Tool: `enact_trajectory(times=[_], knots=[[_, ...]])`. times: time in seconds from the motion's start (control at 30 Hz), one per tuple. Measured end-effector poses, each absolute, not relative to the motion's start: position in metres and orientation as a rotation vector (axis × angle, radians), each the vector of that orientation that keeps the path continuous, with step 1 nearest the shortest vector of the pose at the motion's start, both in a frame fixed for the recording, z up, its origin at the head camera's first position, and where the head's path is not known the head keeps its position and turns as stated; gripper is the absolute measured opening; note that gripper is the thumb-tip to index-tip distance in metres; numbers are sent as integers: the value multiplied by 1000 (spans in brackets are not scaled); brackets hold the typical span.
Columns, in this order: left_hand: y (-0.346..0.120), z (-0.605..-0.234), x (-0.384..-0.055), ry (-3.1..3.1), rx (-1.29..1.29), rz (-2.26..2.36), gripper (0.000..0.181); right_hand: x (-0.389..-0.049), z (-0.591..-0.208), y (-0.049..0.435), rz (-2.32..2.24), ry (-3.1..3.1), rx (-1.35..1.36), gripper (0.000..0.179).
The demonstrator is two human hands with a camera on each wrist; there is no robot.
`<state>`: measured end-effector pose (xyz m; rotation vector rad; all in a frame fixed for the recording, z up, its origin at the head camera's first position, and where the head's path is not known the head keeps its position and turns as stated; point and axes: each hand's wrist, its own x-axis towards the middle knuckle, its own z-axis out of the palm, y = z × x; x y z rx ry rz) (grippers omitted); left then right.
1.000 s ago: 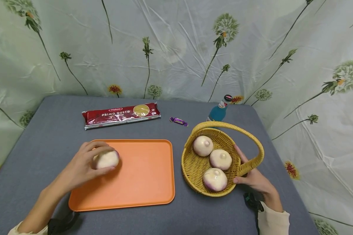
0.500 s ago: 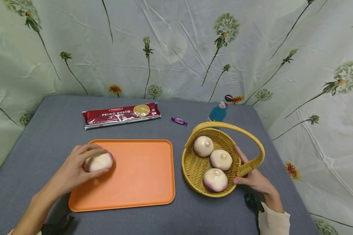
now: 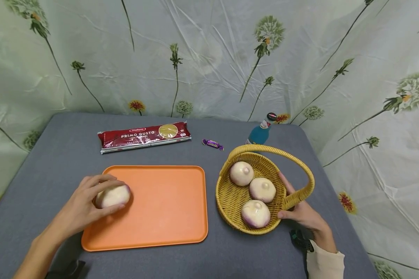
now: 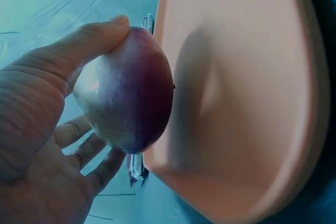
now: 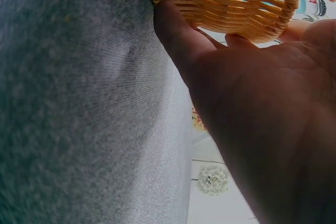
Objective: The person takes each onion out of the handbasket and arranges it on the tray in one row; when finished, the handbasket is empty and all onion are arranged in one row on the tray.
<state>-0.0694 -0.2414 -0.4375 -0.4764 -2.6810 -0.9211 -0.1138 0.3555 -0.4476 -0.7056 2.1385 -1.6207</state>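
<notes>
Your left fingers (image 3: 104,185) pinched the bulb (image 3: 113,196) above the tray (image 3: 164,205), your right fingers (image 3: 286,183) gripped the basket (image 3: 228,199); gentle lowering seemed best.

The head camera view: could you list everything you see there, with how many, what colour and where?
Table: 1, grey, middle to bottom
Backdrop cloth: 1, pale with printed flowers, behind the table
Tray: 1, orange, on the table, left of centre
Held bulb: 1, white and purple, over the tray's left part
Basket: 1, yellow-brown, right of the tray
Basket bulbs: 3, white and purple, inside the basket
Spaghetti pack: 1, red, behind the tray
Wrapped sweet: 1, purple, right of the pack
Bottle: 1, blue, behind the basket
Wrist devices: 2, black, lower left and right
Sleeve: 1, cream, lower right
Left hand: 1, fingers round the held bulb
Right hand: 1, holding the basket's right side
</notes>
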Motion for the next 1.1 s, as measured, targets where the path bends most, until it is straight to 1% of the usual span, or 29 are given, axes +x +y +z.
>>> enact_trajectory(times=[0.33, 0.6, 1.1], knots=[[-242, -442, -67, -2705, -478, -907, 54, -111, -445, 354, -1609, 2151, -679, 119], [-245, -445, -66, -2669, -475, -910, 57, -113, -448, 355, -1624, 2133, -704, 119], [-252, -446, -62, -2685, -435, -893, 58, -113, -448, 355, -1635, 2117, -703, 118]])
